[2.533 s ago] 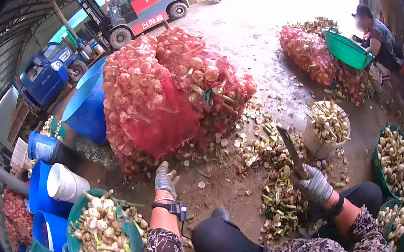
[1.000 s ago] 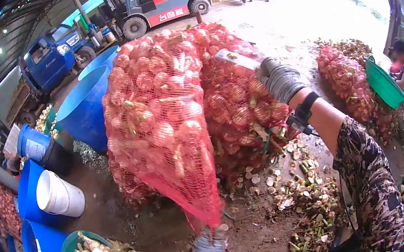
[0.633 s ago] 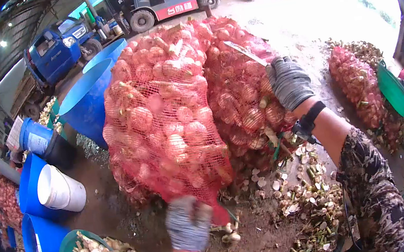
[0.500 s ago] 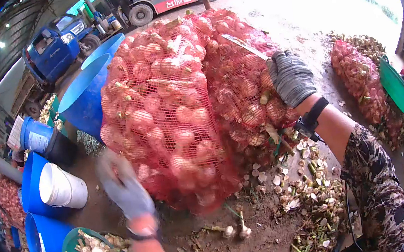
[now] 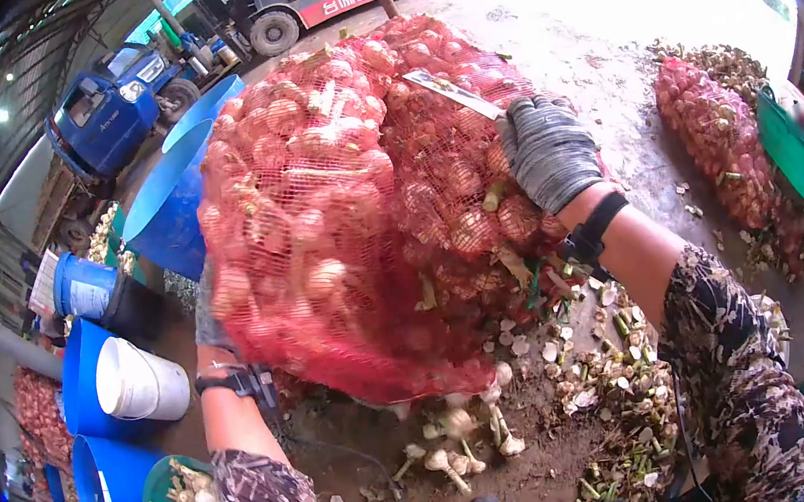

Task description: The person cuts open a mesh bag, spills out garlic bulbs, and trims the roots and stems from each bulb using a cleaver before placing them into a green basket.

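Your right arm reaches up and forward, and the gloved right hand [image 5: 551, 152] is closed around a knife [image 5: 451, 94]. Its blade lies against the upper part of the red mesh sack [image 5: 318, 221]. Your left arm rises along the sack's left flank. The left hand [image 5: 208, 315] is mostly hidden behind the mesh, so I cannot tell its grip. Loose garlic bulbs [image 5: 451, 443] lie just below the sack's lower edge.
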Demonstrator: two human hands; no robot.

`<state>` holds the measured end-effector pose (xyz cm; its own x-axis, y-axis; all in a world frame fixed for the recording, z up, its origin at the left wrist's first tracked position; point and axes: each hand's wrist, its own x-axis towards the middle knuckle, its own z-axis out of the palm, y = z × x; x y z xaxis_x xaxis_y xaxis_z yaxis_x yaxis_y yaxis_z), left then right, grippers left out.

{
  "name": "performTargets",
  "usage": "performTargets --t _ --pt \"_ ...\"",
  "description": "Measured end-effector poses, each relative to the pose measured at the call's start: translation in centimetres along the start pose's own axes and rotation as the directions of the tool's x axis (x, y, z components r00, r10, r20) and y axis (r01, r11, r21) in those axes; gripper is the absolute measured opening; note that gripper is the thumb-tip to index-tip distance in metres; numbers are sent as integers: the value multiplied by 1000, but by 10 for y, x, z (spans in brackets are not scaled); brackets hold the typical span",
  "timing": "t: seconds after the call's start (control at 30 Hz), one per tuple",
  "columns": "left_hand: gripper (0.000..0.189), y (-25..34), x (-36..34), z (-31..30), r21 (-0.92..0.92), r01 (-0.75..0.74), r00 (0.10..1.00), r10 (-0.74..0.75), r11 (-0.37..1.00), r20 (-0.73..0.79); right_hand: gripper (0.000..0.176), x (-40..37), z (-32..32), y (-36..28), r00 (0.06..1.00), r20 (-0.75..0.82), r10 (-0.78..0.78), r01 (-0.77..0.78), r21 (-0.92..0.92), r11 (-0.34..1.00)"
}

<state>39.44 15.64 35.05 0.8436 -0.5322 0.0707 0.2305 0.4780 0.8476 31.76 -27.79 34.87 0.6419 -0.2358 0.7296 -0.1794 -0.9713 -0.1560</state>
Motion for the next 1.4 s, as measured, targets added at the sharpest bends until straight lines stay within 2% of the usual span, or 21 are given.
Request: performTargets --t 0.13,0.17,0.23,0.27,0.3,0.4,0.47,0.5,0.57,0.63,0.7,0.8,0.93,1.0,1.07,1.13,1.2,1.27,1.3,1.37,1.4 --pt "52 -24 -42 81 300 -122 979 165 946 -120 26 4 0 5 999 -38 -21 22 17 1000" --pt "52 -35 -57 70 474 -23 958 155 880 -242 24 5 -2 5 1000 7 -12 11 25 1000" --pt "62 -88 -79 -20 546 146 912 102 825 -398 23 3 -3 4 999 38 -10 8 50 999" --pt "74 -109 -82 -71 474 189 905 35 860 -424 23 4 -2 3 999 33 -12 10 58 998" --pt "74 -113 -91 -55 478 185 904 43 859 -425 22 3 -1 5 1000 10 -26 25 51 998" --pt "63 -120 -109 2 583 314 714 218 749 -665 23 2 -2 4 999 -8 -34 35 62 997" --pt "60 -102 -103 2 718 168 535 549 676 -642 24 0 -2 5 1000 -4 -16 16 68 998" --pt "60 -90 -96 4 719 163 532 553 676 -641 25 0 -1 6 1000 -2 -21 21 60 998" --pt "56 -58 -74 15 922 39 471 806 386 -358 25 0 -1 6 1000 -13 -28 29 50 998" --pt "54 -27 -43 28 982 71 473 861 177 -190 25 1 -3 6 1000 -2 -28 28 35 999" --pt "55 -3 -15 68 981 181 552 832 -66 -46 25 1 -4 5 1000 2 -23 23 54 998" --pt "56 13 39 74 974 195 570 821 -111 -20 25 1 -4 5 1000 2 -29 29 47 998" --pt "58 11 76 80 979 199 635 767 -50 -90 21 2 -4 5 999 32 6 -10 133 991" --pt "53 -8 72 72 973 228 668 730 -17 -144 26 -3 1 4 999 -51 14 -9 99 995" --pt "43 -46 47 68 994 -75 627 772 -77 107 27 -2 9 5 1000 26 -2 1 20 1000" --pt "34 -97 -5 87 983 -176 549 823 -61 149 28 -10 12 8 987 162 -13 3 64 998" --pt "35 -145 -64 82 990 -31 627 769 -138 127 24 -3 -7 0 955 286 -77 87 -24 996" --pt "47 -190 -110 45 989 53 694 717 -137 62 35 -11 -33 -22 989 143 44 -44 -7 999" --pt "47 -213 -120 21 990 61 689 723 -130 53 31 -8 -11 -10 999 5 -44 44 -95 995" --pt "66 -249 -145 -23 820 133 557 642 557 -527 29 -8 -12 -10 994 105 9 -6 -22 1000" --pt "66 -249 -151 -40 815 144 557 635 561 -535 27 -10 -15 -12 979 195 61 -72 46 996"
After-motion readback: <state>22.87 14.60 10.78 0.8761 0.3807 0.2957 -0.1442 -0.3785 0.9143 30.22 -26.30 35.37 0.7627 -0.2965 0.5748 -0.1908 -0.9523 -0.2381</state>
